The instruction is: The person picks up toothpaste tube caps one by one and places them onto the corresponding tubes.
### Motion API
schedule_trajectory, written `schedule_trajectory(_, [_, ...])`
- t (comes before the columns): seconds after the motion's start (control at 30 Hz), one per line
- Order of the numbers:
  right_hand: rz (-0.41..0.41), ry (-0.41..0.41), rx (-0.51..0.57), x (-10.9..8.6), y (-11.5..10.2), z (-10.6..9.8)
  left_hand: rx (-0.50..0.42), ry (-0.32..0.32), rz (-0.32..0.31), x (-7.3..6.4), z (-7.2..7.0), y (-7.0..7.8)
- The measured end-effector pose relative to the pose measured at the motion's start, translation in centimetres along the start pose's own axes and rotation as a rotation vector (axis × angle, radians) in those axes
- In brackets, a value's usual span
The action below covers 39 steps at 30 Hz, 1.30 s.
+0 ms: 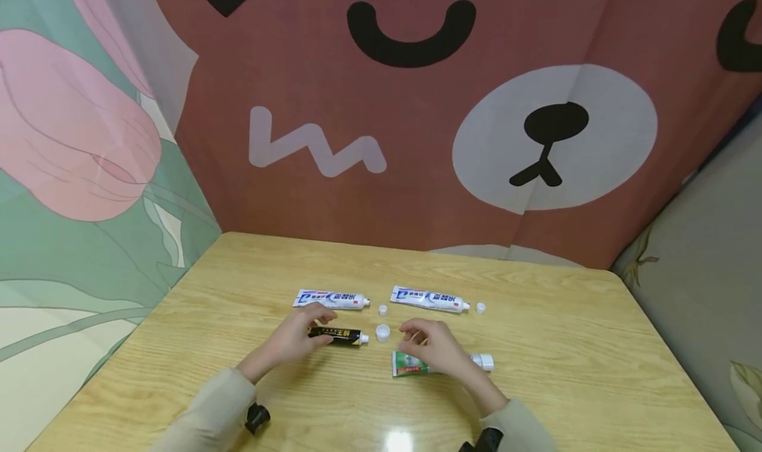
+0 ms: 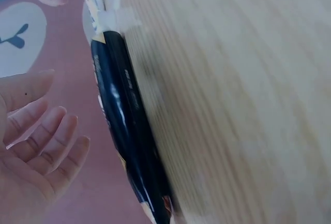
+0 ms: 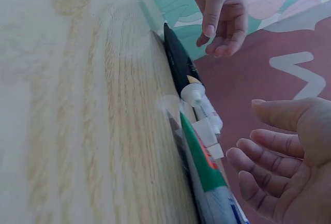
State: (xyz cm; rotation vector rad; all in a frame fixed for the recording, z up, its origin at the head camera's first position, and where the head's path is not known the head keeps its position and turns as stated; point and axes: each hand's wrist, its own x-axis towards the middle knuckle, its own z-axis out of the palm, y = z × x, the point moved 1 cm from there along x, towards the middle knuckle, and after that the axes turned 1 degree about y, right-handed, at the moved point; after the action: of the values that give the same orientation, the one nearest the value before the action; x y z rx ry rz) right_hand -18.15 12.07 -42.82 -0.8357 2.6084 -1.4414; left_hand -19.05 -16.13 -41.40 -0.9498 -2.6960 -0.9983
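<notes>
A black toothpaste tube (image 1: 345, 335) lies on the wooden table, its bare white nozzle pointing right. My left hand (image 1: 300, 334) hovers over its left end; the left wrist view shows a gap between the loosely bent fingers (image 2: 49, 144) and the tube. Just right of the nozzle sits a white round cap (image 1: 383, 333). A green and white toothpaste tube (image 1: 409, 364) lies nearer me with a white cap (image 1: 487, 362) at its right end. Above this tube is my right hand (image 1: 439, 347), holding nothing, fingers relaxed, and it hides the tube's middle.
Farther back lie two white and blue toothpaste tubes, one on the left (image 1: 336, 300) and one on the right (image 1: 428, 298). Small white caps (image 1: 383, 310) (image 1: 481, 307) sit beside their nozzles. Behind the table (image 1: 565, 346) hangs a printed bear cloth (image 1: 417, 194).
</notes>
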Motion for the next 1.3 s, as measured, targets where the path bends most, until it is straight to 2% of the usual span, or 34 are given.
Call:
schedule_trajectory(0.33, [0.082,-0.012,-0.02,2.0,0.8,1.7,0.002,-0.089,-0.057,1.1,-0.1,-1.8])
schedule_trajectory(0.57, [0.062,0.01,-0.086,3.0,1.2,2.8,0.041,-0.149,-0.105,1.7,0.2,-2.8])
schedule_trajectory(0.8, [0.066,0.049,-0.135,3.6,1.4,3.4,0.018,-0.208,-0.153,1.7,0.7,-3.5])
schedule_trajectory(1.3, [0.108,0.043,-0.212,4.3,0.8,3.9,0.003,-0.233,-0.124,1.7,1.0,-4.4])
